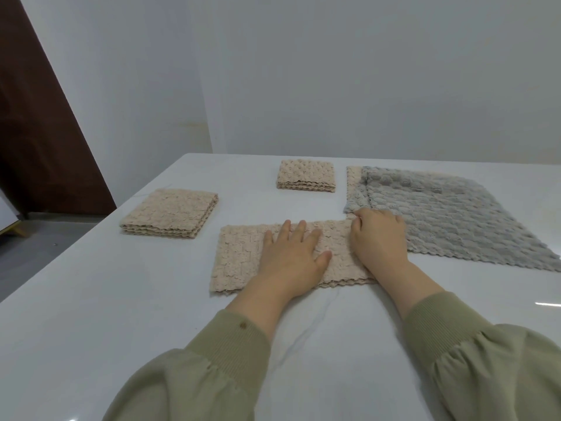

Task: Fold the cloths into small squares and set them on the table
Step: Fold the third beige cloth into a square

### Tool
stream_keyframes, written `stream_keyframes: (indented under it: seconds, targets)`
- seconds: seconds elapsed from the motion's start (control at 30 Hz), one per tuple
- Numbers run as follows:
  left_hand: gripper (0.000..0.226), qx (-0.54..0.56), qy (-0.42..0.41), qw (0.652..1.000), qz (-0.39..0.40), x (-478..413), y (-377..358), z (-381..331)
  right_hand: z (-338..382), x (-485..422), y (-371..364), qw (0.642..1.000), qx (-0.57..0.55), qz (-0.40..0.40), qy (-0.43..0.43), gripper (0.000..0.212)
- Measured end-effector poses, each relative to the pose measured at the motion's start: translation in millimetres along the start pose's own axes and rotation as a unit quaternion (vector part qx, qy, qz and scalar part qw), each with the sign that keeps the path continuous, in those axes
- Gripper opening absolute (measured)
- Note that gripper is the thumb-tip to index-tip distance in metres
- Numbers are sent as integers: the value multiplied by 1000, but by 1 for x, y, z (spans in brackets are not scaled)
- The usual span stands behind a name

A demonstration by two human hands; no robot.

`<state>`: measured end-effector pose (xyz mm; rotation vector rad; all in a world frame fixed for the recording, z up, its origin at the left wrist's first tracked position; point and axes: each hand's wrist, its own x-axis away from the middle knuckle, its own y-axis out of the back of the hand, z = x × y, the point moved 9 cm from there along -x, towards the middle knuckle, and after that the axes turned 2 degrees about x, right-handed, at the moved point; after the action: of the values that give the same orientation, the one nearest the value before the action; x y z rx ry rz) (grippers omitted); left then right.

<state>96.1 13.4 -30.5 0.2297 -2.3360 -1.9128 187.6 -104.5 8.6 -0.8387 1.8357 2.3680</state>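
While left hand (293,253) presses strip (239,259), two squares (170,212) (306,174) folded.

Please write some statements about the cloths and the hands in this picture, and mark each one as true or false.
1. Two folded beige squares lie on the table. True.
2. The left hand lifts the gray cloth. False: it presses flat on the beige strip.
3. The gray cloth is folded small. False: it lies spread out.
4. The right hand pinches the beige strip's right end. True.
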Motion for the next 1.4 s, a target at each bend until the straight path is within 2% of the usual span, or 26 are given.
stream_keyframes:
  seconds: [0.3, 0.5, 0.73, 0.87, 1.03, 1.13, 1.23, 1.3, 1.4]
  targets:
    - [60, -1, 2, 1000, 2, 1, 2, -1, -5, -8, -14, 996, 58, 62, 27, 34]
    - [60, 7, 2, 1000, -2, 0, 2, -1, -9, -6, -19, 990, 54, 127, -11, 44]
    - [60, 13, 1, 1000, -2, -1, 3, -1, -8, -6, -18, 992, 19, 126, -20, 39]
    - [60, 10, 1, 1000, -4, -1, 2, 0, -5, -8, -10, 995, -57, 85, -10, 21]
    - [59, 14, 1, 1000, -7, -1, 2, 0, -2, -8, -3, 988, -153, 35, -11, 12]
    - [60, 13, 0, 1000, -9, -1, 4, 0, -4, -5, 5, 966, -257, 6, -24, 12]
    - [64, 20, 1, 1000, -16, 0, 4, 2, -4, -4, 20, 951, -304, -48, -18, 17]
    - [72, 44, 4, 999, -30, 0, 6, 3, 2, 0, 36, 942, -316, -110, 9, 19]
    - [79, 139, 16, 984, -113, -2, 20, 9, 24, 12, 60, 921, -303, -210, 124, 24]
